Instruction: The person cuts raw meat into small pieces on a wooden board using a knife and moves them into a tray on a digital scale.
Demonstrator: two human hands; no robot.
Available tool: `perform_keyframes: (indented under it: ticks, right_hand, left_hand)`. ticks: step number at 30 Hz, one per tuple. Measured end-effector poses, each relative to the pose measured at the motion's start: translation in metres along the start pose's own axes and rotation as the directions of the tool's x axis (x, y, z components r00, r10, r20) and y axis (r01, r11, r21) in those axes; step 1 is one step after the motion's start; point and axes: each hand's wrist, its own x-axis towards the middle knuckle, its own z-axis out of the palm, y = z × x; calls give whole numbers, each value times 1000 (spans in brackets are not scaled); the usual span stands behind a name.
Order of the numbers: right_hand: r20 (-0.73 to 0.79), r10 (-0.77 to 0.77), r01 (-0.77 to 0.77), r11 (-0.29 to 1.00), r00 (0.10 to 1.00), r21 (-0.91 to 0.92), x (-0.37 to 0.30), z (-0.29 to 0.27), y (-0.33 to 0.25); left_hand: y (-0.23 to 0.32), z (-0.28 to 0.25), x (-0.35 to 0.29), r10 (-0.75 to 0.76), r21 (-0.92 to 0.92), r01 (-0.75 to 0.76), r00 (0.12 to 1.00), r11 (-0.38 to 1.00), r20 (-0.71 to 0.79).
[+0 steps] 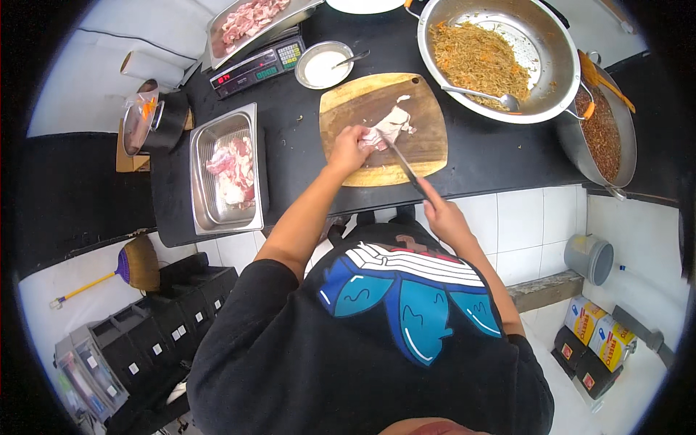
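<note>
A piece of pale, fatty raw meat (395,125) lies on the wooden cutting board (339,103), which has a dark middle and light edges. My left hand (349,150) is closed on the near left end of the meat, fingers bent over it. My right hand (446,219) is wrapped round the dark handle of a knife (403,164). Its blade slants up and left across the board, with the tip at the meat just right of my left fingers. A small scrap of meat (403,97) sits apart toward the board's far edge.
Left of the board stands a steel pan (254,125) with raw meat. Behind are a scale (259,70) under a meat tray (299,10) and a bowl of white stuff (324,67) with a spoon. Right are a large noodle bowl (536,116) and a pan of reddish-brown food (600,134).
</note>
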Motion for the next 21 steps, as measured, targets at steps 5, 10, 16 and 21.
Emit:
perform_keyframes:
  ticks: [5,10,16,21]
  right_hand:
    - [10,45,-42,978,999,-206,17,6,-6]
    - [38,-36,44,968,999,-247,20,10,-10]
    - [94,-27,56,948,995,-314,23,9,-13]
    - [162,-46,97,941,986,-324,20,5,-14]
  left_hand:
    - [-18,1,-6,-345,-195,364,930,911,127]
    - [-10,-7,-15,-372,-186,370,928,910,28]
    - [0,-5,-14,-323,-111,320,946,941,-9]
    - [0,3,-22,-123,-66,115,983,991,-136]
